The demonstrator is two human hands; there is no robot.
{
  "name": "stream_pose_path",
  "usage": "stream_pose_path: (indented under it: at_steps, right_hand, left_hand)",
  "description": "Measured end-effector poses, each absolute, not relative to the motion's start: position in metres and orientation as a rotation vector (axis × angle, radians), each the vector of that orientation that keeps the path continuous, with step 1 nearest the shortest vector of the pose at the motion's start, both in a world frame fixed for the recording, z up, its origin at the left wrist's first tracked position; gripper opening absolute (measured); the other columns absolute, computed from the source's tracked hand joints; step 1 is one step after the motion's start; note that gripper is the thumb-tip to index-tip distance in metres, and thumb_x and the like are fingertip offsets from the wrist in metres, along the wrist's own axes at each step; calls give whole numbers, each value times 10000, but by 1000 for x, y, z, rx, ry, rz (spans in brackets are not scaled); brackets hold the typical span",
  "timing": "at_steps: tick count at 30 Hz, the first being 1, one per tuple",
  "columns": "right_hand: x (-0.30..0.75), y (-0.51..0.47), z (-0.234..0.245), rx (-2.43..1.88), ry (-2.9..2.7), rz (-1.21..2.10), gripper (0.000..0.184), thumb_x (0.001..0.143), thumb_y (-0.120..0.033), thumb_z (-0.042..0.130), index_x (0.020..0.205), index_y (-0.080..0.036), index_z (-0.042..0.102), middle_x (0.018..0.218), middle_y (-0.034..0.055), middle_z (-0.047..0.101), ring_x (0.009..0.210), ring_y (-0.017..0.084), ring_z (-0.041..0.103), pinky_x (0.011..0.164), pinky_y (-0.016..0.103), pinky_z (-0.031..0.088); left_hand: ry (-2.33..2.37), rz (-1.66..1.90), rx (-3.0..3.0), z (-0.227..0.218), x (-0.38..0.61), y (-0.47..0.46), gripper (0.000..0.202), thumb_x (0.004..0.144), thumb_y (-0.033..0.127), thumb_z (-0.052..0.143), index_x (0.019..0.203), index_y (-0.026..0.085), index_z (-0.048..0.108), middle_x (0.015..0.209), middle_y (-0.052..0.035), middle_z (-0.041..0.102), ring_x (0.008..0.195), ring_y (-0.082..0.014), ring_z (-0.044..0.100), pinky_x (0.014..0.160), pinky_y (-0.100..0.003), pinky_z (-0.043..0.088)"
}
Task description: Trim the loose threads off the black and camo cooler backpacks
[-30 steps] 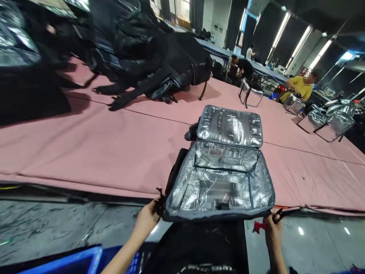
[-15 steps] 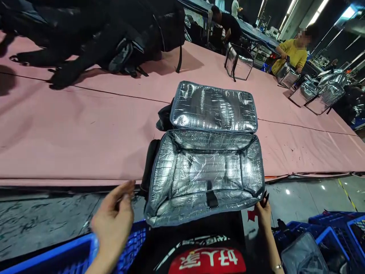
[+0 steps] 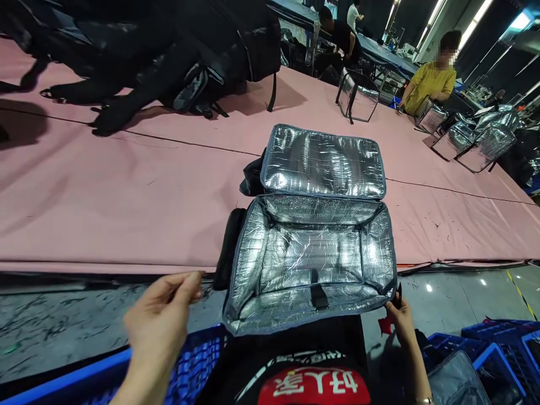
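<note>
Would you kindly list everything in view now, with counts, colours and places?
Open bag: one, silver inside, front centre
Table: one, pink, across the middle
Black bag-like items: count unclear, black, heaped upper left
Foil-lined bags: four or more, silver, far right
Co-workers: three, yellow, black and white tops, top right
Crates: several, blue, lower left and right
Red scrap: one, red, under bag's right corner
Printed cloth: one, black and red, bottom centre
Lights: several, white, top right
Floor: one, grey, below the table
Left hand: one, bare, left of the bag
Right hand: one, bare, at bag's near right corner
</note>
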State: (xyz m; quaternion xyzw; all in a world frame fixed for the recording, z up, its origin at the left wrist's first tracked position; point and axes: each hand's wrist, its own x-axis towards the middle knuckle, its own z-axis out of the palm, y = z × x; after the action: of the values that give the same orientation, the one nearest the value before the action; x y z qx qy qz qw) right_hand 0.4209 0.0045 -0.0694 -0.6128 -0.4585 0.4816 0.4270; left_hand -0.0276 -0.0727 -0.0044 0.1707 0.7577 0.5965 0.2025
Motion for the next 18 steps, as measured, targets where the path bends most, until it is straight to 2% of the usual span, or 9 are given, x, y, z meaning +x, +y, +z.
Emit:
stream_pose_path:
  at_steps: [3,7,9,12,15,18]
  right_hand:
    - [420,6,-66,-1532,-1169,1205,499,537,-601,839,726,-164,692,711,58,684,665,200,637,650,309,548]
    - [422,8,-62,-1520,-1200,1222,489,533,-589,848,731,-167,702,733,61,688,699,206,644,686,323,555]
    - [422,11,-59,-1517,-1216,1228,480,530,-584,851,705,-165,695,706,56,676,676,201,638,676,325,555]
    - [421,14,-55,-1517,-1236,1231,468,530,-571,854,701,-166,695,707,56,677,676,197,642,687,329,556]
    - [419,15,-51,-1522,-1254,1221,473,527,-581,850,682,-168,678,707,56,677,678,199,648,685,329,559]
    - [418,15,-48,-1528,-1266,1208,479,535,-592,844,675,-170,664,689,50,664,666,204,652,657,324,559]
  left_hand:
    - [1965,1770,324,3,-35,-69,334,544,435,755,722,178,638,612,45,556,547,-92,455,535,-229,384]
    - [1823,1817,218,11,-37,-60,363,471,402,802,716,182,649,654,33,597,616,-108,541,604,-231,456]
    - [1742,1833,220,13,-34,-55,379,459,403,816,722,180,659,766,6,654,673,-119,578,636,-232,476]
    - [1629,1867,270,14,-27,-48,355,480,386,825,709,175,657,891,-23,690,664,-93,535,613,-207,454]
    - [1546,1882,263,14,-22,-42,309,502,327,815,689,169,627,727,-16,637,589,-83,433,522,-197,381]
    - [1450,1871,207,15,-29,-43,289,501,230,763,609,170,501,592,23,460,550,-75,356,474,-196,310]
